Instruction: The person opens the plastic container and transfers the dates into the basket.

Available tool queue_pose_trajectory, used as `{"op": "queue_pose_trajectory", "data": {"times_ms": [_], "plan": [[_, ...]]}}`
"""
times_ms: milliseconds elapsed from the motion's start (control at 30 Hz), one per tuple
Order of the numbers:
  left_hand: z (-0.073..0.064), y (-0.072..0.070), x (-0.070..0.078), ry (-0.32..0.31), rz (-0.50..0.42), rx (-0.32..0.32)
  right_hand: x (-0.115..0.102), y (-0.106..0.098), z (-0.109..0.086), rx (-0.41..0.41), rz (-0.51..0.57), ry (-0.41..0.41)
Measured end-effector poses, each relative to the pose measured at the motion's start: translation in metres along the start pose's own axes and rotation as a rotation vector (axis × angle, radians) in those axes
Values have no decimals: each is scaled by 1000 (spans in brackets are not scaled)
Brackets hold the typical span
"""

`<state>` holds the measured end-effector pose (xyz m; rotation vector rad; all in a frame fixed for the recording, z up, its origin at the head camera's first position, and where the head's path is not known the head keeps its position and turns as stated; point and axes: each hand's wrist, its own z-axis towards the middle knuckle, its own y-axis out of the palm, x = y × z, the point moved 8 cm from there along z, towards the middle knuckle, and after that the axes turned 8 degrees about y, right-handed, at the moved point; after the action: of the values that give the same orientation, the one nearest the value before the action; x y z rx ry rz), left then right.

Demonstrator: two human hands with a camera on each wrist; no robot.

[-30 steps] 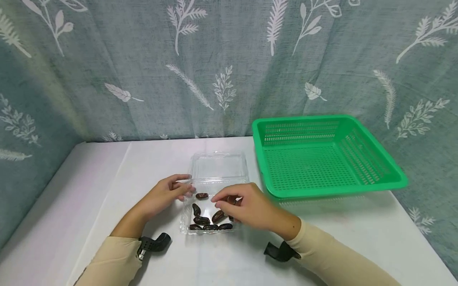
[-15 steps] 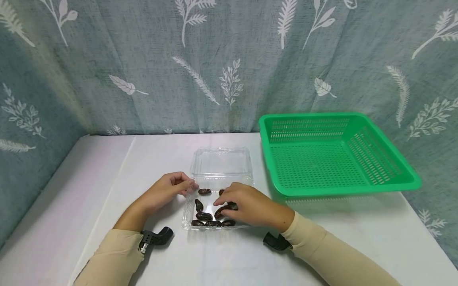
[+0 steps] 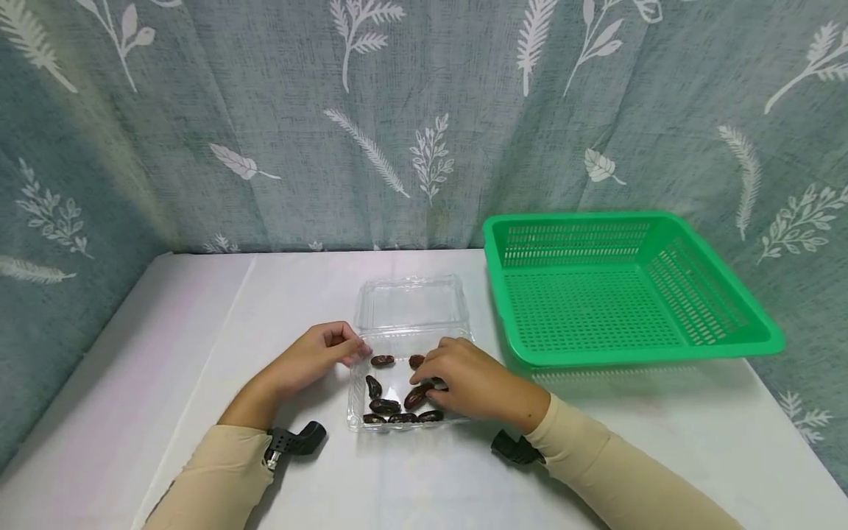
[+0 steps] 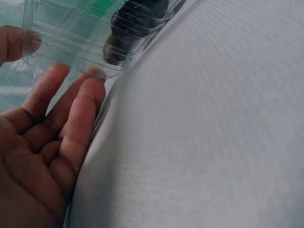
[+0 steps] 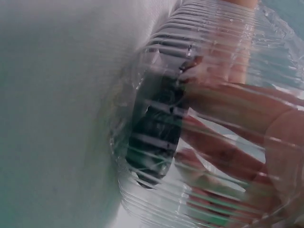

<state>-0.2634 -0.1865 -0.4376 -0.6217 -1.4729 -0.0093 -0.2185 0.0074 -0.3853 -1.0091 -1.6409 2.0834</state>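
Observation:
A clear plastic clamshell container [image 3: 354, 401] lies with its lid folded back, several dark brown dates [image 3: 385, 406] in its base. My left hand [image 3: 326, 355] pinches the left side wall near the hinge; in the left wrist view its thumb and fingers [image 4: 80, 111] are on either side of the plastic. Inside the base, at the right, my right hand [image 3: 465, 379] has its thumb and curled fingers about a date [image 3: 417, 396]. Seen through the ribbed wall in the right wrist view, its fingertips meet a dark date [image 5: 154, 128]. The palm hides some of the dates.
A green perforated plastic basket [image 3: 523, 355] stands behind and right of the container on the white-covered table [image 3: 278, 287]. Blue-grey leaf-patterned curtains [image 3: 278, 110] close off the back and sides. Black wrist mounts [image 3: 298, 439] sit at both wrists.
My right hand has lowered from above the dates to in among them, its thumb and fingers more spread. The left hand stays at the container's side. The head view has shifted slightly.

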Motion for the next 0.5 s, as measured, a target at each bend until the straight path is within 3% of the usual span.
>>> {"op": "queue_pose_trajectory", "data": {"times_ms": [500], "plan": [[2,1,2,7,10,-5,-3,1,1,-28,-80,12]]}}
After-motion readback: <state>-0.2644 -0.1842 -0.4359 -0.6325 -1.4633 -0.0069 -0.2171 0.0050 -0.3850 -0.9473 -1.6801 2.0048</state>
